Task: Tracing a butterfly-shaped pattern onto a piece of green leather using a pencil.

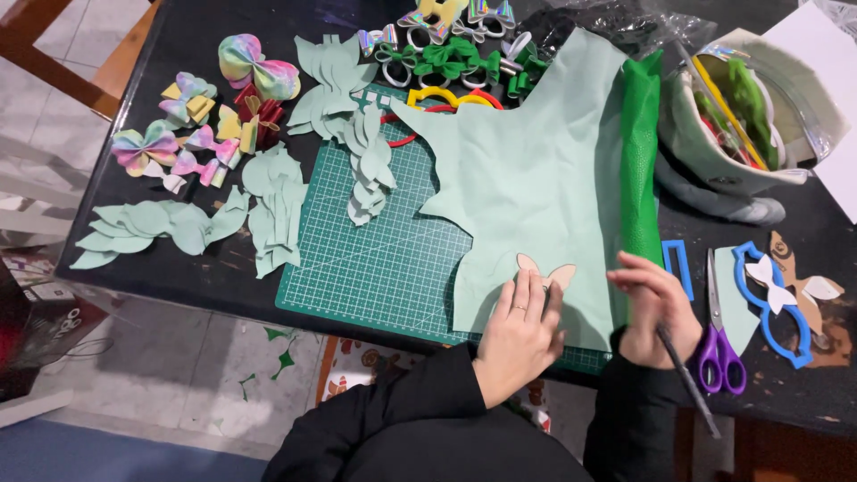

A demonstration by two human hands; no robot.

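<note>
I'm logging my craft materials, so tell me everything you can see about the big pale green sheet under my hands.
The pale green sheet looks like thin, matte faux leather or felt. It lies flat across the green cutting mat, its left edge cut into curved, pointed scallops. A rolled bright green sheet lies along its right side. The left hand presses a tan bow-shaped template onto its lower edge, while the right hand, holding a pen, rests at its lower right corner.

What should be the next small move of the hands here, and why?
Probably bring the pen in the right hand to the edge of the tan template and trace it. The left hand presses this template flat on the pale green sheet, and the pen tip points away from it.
</note>
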